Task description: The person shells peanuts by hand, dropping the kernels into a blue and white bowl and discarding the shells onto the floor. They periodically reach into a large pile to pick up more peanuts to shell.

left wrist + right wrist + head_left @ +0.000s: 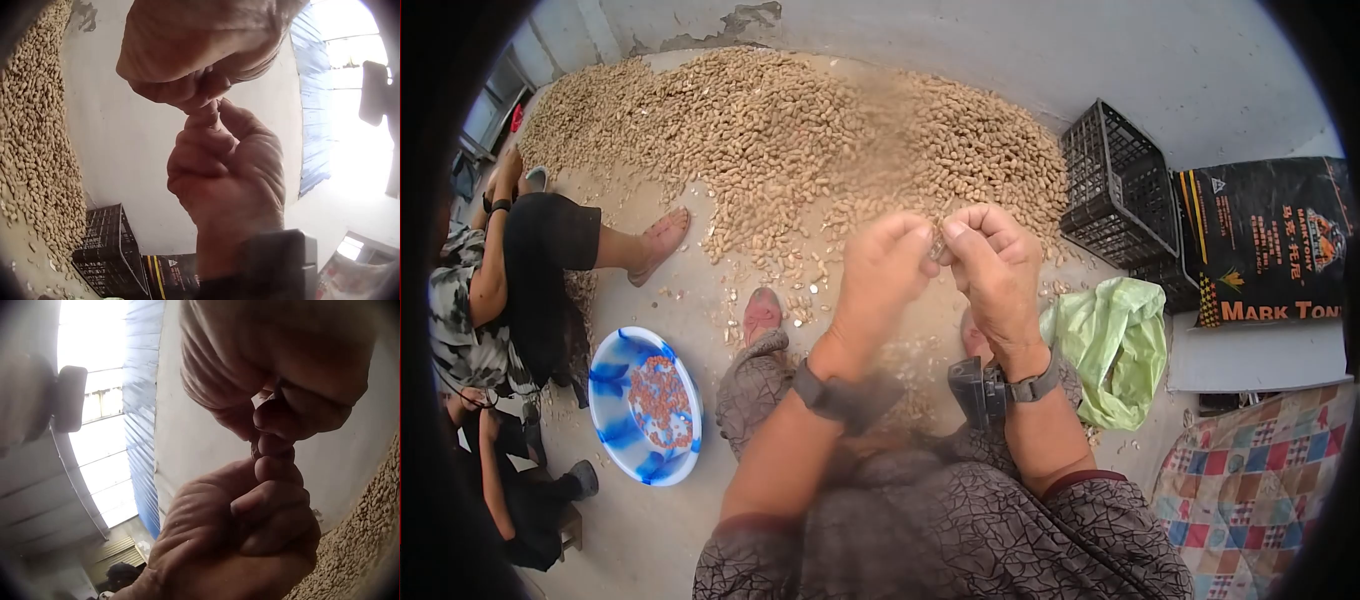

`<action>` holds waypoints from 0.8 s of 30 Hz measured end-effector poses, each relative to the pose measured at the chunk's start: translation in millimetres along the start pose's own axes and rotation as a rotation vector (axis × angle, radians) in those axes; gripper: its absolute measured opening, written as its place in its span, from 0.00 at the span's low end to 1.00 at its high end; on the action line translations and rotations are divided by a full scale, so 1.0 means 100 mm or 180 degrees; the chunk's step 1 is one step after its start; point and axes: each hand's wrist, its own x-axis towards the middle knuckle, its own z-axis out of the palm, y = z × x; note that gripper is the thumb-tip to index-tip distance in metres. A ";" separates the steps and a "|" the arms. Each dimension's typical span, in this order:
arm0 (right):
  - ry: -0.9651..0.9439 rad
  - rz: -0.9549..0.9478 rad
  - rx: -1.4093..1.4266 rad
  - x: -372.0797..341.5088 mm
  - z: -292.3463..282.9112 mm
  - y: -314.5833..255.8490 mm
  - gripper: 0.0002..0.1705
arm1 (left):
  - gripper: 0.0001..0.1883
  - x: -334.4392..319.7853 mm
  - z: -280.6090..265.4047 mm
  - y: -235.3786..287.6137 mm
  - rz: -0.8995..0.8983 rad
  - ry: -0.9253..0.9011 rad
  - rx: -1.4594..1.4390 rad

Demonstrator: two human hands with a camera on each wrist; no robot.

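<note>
Both hands meet fingertip to fingertip over the lap in the head view. Between them is a peanut (939, 242), mostly covered by the fingers; a brownish bit of it shows in the right wrist view. My left hand (882, 272) pinches it from one side with thumb and curled fingers. From the other side my right hand (1003, 268) pinches it, thumb on top. Beyond the hands a large heap of unshelled peanuts (770, 130) spreads along the wall. A blue and white basin (608, 425) on the floor at the left holds reddish shelled kernels.
A black plastic crate (1100, 190) stands at the right by a black printed sack (1265, 245). Near the right knee lies a light green plastic bag (1115, 340). A patchwork cloth (1260, 490) is at lower right. Other people sit at the left, one person's foot (662, 243) near the heap.
</note>
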 end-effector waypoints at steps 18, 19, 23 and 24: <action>-0.0250 0.0012 0.0110 -0.04 0.10 -0.07 0.06 | 0.06 -0.01 -0.11 0.16 -0.0611 -0.0155 -0.0710; -0.0305 0.0012 0.0167 -0.05 0.11 -0.08 0.06 | 0.06 0.00 -0.12 0.17 -0.0647 -0.0234 -0.0706; -0.0316 -0.0274 0.0023 -0.04 0.13 0.08 0.06 | 0.07 0.00 -0.18 0.10 -0.0198 -0.0566 -0.0188; -0.0417 -0.0417 -0.0329 -0.03 0.11 0.11 0.06 | 0.07 0.00 -0.16 0.09 -0.0195 -0.0561 -0.0186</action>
